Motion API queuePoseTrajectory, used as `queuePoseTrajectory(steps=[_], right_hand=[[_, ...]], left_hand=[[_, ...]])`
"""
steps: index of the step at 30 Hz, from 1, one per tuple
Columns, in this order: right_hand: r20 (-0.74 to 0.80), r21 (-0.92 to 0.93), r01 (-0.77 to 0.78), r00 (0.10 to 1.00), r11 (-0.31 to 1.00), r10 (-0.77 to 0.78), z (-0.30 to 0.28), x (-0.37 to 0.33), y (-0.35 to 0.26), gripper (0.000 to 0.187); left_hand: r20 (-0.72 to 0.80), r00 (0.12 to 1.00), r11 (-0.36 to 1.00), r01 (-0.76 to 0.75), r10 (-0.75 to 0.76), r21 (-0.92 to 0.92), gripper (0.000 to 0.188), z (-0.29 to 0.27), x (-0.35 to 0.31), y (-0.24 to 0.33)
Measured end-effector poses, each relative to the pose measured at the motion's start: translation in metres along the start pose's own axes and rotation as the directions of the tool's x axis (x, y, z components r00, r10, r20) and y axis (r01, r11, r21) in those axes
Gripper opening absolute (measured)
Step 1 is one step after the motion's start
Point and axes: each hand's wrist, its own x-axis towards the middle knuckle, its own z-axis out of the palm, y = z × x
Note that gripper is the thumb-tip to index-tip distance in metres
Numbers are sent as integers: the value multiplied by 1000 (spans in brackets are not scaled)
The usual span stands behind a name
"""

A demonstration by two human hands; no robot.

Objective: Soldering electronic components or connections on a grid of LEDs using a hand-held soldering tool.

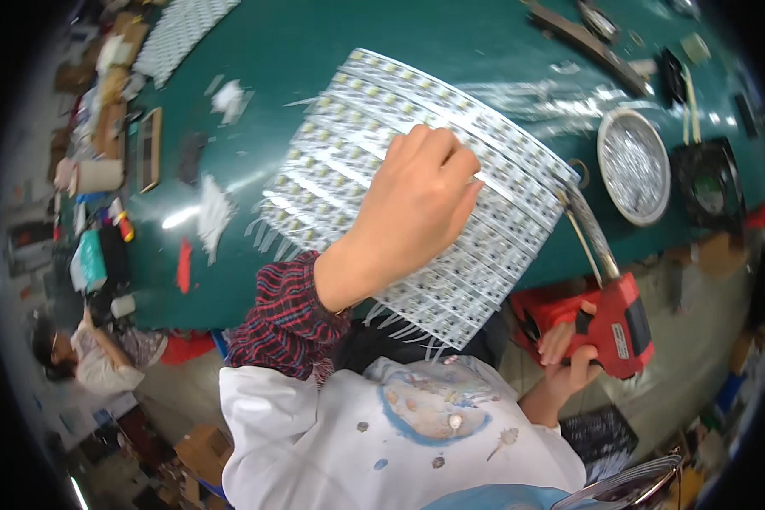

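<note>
A panel of white LED strips [331,161] lies tilted across the near edge of the green table, part of it over my lap. Short white tails fringe its left and lower sides. My left hand [421,191] rests over the panel's middle with its fingers curled closed; whatever they pinch is hidden beneath. On the right, my right hand [569,357] grips a red soldering gun [625,327] by its handle. Its long metal barrel [591,221] points up toward the panel's right corner; whether the tip touches there I cannot tell.
Right of the panel stands a round dish with a shiny lining [634,166], beside a black square device [710,187]. A dark bar [586,47] lies farther back. Another LED panel [183,34] sits at the far left. A person [102,353] is at the left, beyond cluttered tools.
</note>
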Motion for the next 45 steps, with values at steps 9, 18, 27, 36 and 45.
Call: queuePoseTrajectory(steps=[9,18,27,36,45], right_hand=[[8,80,27,1000,996,-28,3,7,-1,52],[42,60,-1,999,998,-2,5,5,-2,50],[49,38,-6,999,999,4,4,3,-3,49],[48,76,-19,999,997,16,1,0,-4,48],[56,73,3,998,997,-7,4,0,-6,47]], left_hand=[[-230,947,584,320,-224,746,13,-100,-43,-190],[-88,953,578,248,-289,778,12,-120,-47,-236],[-176,877,690,464,-448,555,9,-127,-46,-217],[19,949,585,178,-314,791,10,-146,-24,-195],[235,885,559,34,-402,829,10,-135,-2,-204]])
